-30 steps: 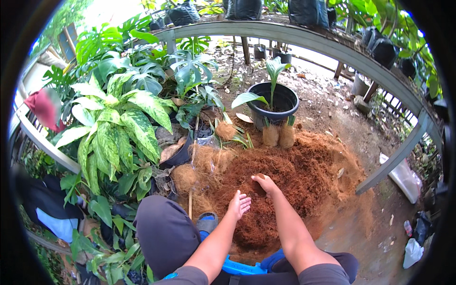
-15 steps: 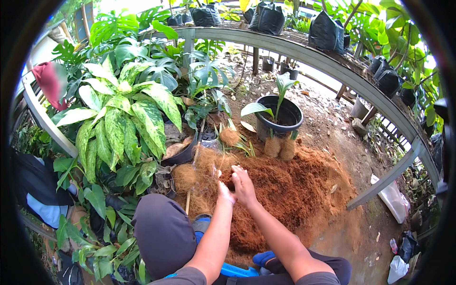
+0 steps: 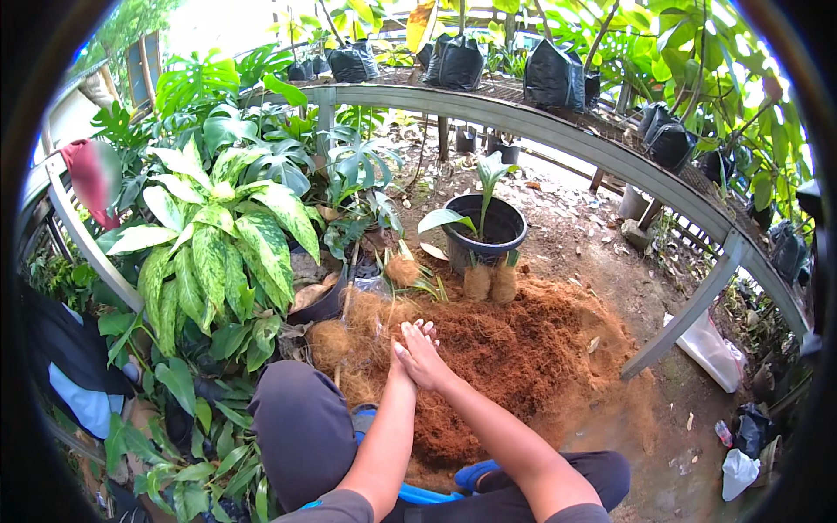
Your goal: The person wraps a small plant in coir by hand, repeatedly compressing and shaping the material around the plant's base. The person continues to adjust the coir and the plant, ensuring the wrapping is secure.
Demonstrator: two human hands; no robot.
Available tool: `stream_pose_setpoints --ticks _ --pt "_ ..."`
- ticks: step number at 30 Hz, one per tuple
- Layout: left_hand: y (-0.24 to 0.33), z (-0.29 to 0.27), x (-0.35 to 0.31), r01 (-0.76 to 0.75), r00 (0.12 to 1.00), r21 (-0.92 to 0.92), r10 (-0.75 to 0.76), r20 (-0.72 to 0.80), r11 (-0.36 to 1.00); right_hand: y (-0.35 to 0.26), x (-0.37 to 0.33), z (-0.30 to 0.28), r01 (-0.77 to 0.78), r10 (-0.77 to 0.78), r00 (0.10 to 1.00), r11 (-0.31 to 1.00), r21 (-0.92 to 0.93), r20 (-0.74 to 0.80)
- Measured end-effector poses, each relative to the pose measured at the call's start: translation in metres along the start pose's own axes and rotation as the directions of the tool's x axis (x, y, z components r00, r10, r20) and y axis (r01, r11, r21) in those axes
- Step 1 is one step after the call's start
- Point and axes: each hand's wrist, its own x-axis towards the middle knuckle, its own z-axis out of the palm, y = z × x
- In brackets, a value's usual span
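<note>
Palm against palm, my left hand (image 3: pixel 401 359) and my right hand (image 3: pixel 424 360) are pressed together over loose brown coir (image 3: pixel 488 366). The right hand lies over the left and covers most of it; anything between the palms is hidden. Just left of them sit tangled pale coir fibre (image 3: pixel 370 314) and a round fibre ball (image 3: pixel 330 343). A smaller fibre ball with leaves (image 3: pixel 402 270) lies further off. Beyond the heap, two fibre-wrapped balls (image 3: pixel 490 284) lean against a black pot (image 3: pixel 460 247) that holds a young broad-leaved plant (image 3: pixel 491 185).
Large variegated foliage (image 3: pixel 214 227) crowds the left side. A curved metal-framed bench (image 3: pixel 558 124) bearing black plant bags (image 3: pixel 554 77) runs across the back and right. A white sack (image 3: pixel 711 353) lies at right. My knees (image 3: pixel 301 427) flank the heap.
My hands have closed together from a slightly parted position, the right now covering the left. The view has shifted, so the bench and pot appear lower and further left.
</note>
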Motion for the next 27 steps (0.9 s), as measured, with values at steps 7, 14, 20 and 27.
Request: stream_pose_setpoints --ticks 7,14,20,27 --pt "-0.031 0.0 -0.01 0.102 0.984 -0.134 -0.119 -0.129 0.986 0.021 -0.002 0.011 -0.117 0.122 0.992 0.989 0.09 -0.045" --pt "-0.027 -0.012 0.001 0.211 0.907 -0.135 -0.245 -0.343 0.968 0.07 0.014 0.008 -0.221 0.236 0.955 0.97 0.098 -0.18" --pt "-0.061 -0.042 0.003 0.16 0.961 -0.278 -0.214 -0.177 0.947 0.168 0.081 -0.024 -0.478 0.481 0.803 0.873 0.103 -0.353" --pt "-0.066 -0.068 -0.012 0.162 0.869 -0.305 -0.282 -0.407 0.938 0.279 0.168 -0.007 -0.374 0.273 0.849 0.915 -0.15 -0.452"
